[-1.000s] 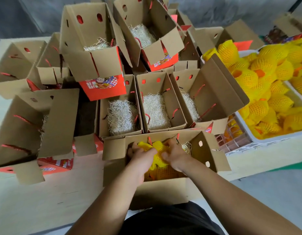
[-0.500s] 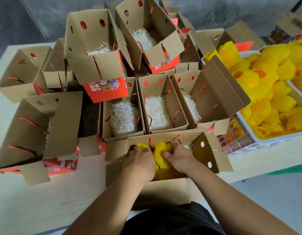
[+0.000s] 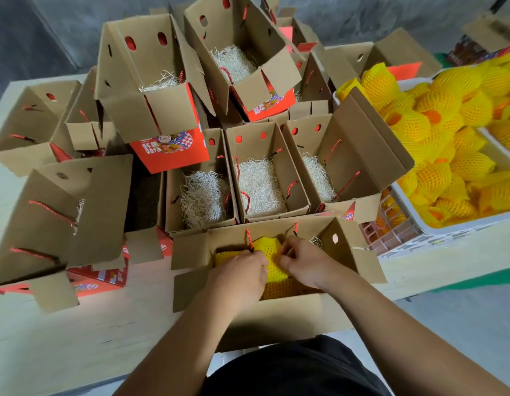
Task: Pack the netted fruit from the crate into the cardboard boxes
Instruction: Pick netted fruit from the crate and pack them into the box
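The open cardboard box (image 3: 276, 312) nearest me holds several fruits in yellow foam netting. Both my hands are inside it. My left hand (image 3: 239, 277) lies palm down on a netted fruit (image 3: 272, 260) at the box's left side, fingers curled over it. My right hand (image 3: 303, 262) grips the same yellow netting from the right, thumb and fingers bent. More netted fruit (image 3: 442, 132) is heaped in the white crate (image 3: 465, 224) at the right.
Several open boxes lined with pale shredded straw (image 3: 259, 184) stand just behind the near box, with more stacked and tilted further back (image 3: 150, 90). Empty open boxes (image 3: 56, 212) crowd the left of the wooden table (image 3: 76, 338). The table's front edge is at my waist.
Both hands have pushed lower into the near box, pressing the yellow netted fruit down. The left hand slid slightly right over the fruit.
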`<state>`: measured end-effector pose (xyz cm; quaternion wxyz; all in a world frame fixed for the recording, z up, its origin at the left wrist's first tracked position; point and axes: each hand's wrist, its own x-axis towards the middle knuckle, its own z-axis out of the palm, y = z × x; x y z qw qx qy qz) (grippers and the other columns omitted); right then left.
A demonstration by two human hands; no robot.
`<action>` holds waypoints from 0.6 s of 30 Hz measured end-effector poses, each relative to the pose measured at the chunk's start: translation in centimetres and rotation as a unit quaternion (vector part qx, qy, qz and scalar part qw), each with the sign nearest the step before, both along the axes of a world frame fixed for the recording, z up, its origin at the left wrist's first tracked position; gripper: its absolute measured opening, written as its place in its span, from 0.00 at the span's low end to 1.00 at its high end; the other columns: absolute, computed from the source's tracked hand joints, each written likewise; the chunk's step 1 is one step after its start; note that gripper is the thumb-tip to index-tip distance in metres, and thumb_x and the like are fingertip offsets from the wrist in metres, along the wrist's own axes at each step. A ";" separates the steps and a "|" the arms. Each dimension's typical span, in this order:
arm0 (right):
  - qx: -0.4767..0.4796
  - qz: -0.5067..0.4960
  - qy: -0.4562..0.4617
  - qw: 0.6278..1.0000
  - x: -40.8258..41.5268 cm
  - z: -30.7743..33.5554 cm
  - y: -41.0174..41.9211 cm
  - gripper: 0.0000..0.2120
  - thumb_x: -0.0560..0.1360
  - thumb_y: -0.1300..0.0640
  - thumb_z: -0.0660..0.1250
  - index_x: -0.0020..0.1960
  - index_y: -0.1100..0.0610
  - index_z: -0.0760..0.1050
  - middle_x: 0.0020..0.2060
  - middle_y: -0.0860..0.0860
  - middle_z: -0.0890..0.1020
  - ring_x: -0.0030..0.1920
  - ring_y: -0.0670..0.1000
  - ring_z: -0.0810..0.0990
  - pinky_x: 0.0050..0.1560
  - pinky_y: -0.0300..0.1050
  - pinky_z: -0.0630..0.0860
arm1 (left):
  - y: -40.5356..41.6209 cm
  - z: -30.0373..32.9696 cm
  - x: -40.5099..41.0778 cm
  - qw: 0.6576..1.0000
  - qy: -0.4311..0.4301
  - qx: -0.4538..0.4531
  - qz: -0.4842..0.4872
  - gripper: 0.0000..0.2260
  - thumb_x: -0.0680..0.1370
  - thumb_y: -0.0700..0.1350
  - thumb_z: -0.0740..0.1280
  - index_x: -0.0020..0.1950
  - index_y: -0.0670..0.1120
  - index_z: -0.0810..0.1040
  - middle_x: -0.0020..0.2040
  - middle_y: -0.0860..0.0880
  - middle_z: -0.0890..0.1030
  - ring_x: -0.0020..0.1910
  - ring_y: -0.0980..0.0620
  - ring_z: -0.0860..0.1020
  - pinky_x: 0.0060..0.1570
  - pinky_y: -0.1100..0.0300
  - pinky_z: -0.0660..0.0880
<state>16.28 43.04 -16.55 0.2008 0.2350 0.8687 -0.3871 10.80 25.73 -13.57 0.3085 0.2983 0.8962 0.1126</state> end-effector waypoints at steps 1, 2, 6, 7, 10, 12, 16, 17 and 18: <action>0.005 0.007 0.006 1.000 0.3 0.0 0.2 0.08 0.79 0.51 0.67 0.55 0.53 0.75 0.46 0.54 0.83 0.47 0.55 0.80 0.48 0.48 0.77 | 0.3 -0.1 0.0 1.000 -0.007 0.021 0.002 0.12 0.85 0.51 0.57 0.66 0.54 0.76 0.64 0.51 0.78 0.61 0.47 0.78 0.60 0.48 0.77; 0.011 0.016 0.011 1.000 0.6 0.0 0.3 0.07 0.79 0.51 0.67 0.55 0.53 0.75 0.45 0.53 0.82 0.46 0.54 0.80 0.46 0.46 0.77 | 0.6 -0.3 0.1 0.999 -0.013 0.039 0.003 0.12 0.85 0.50 0.58 0.66 0.55 0.76 0.65 0.52 0.78 0.62 0.48 0.78 0.60 0.49 0.77; 0.004 0.035 0.030 0.999 1.4 0.2 1.0 0.04 0.79 0.54 0.66 0.53 0.50 0.74 0.37 0.46 0.78 0.38 0.47 0.76 0.35 0.38 0.69 | 2.1 -1.3 0.5 0.996 -0.028 0.089 0.013 0.12 0.85 0.49 0.59 0.65 0.57 0.78 0.65 0.54 0.79 0.62 0.50 0.78 0.62 0.50 0.76; 0.001 0.033 0.036 0.999 1.6 0.4 1.2 0.04 0.79 0.55 0.65 0.54 0.51 0.75 0.37 0.46 0.78 0.39 0.47 0.77 0.36 0.40 0.70 | 2.6 -1.5 0.6 0.994 -0.025 0.103 0.019 0.12 0.84 0.49 0.60 0.65 0.57 0.78 0.65 0.55 0.80 0.63 0.51 0.78 0.63 0.50 0.76; -0.029 0.010 0.076 0.997 2.2 1.6 2.2 0.05 0.80 0.58 0.64 0.54 0.52 0.76 0.41 0.51 0.82 0.43 0.51 0.80 0.45 0.47 0.76 | 4.6 -1.5 0.8 0.982 -0.022 0.178 0.055 0.12 0.84 0.47 0.61 0.64 0.57 0.79 0.63 0.56 0.82 0.63 0.54 0.79 0.63 0.51 0.76; -0.050 -0.021 0.141 0.989 2.4 3.0 3.5 0.07 0.79 0.62 0.63 0.52 0.53 0.77 0.42 0.51 0.83 0.44 0.51 0.80 0.46 0.48 0.75 | 6.7 -1.0 1.0 0.965 -0.019 0.249 0.080 0.11 0.83 0.45 0.62 0.63 0.56 0.80 0.61 0.58 0.81 0.61 0.57 0.78 0.63 0.53 0.76; -0.091 -0.111 0.258 0.955 2.7 6.3 8.1 0.11 0.78 0.67 0.62 0.51 0.54 0.79 0.42 0.48 0.83 0.46 0.48 0.81 0.48 0.46 0.77 | 12.7 0.7 1.2 0.927 -0.018 0.361 0.097 0.09 0.84 0.48 0.61 0.59 0.58 0.79 0.57 0.60 0.80 0.57 0.62 0.78 0.57 0.61 0.76; -0.115 -0.136 0.272 0.946 3.0 6.9 9.6 0.12 0.78 0.69 0.61 0.51 0.55 0.79 0.43 0.50 0.84 0.48 0.50 0.82 0.51 0.48 0.79 | 14.6 1.2 1.2 0.919 -0.021 0.381 0.096 0.09 0.83 0.48 0.61 0.58 0.58 0.79 0.56 0.59 0.80 0.57 0.62 0.79 0.56 0.61 0.76; -0.144 -0.165 0.283 0.934 3.4 7.4 11.1 0.13 0.78 0.70 0.61 0.52 0.56 0.80 0.44 0.52 0.85 0.50 0.53 0.83 0.53 0.52 0.80 | 16.6 1.6 1.4 0.911 -0.021 0.401 0.096 0.08 0.83 0.49 0.61 0.56 0.57 0.79 0.55 0.58 0.81 0.56 0.61 0.79 0.56 0.61 0.75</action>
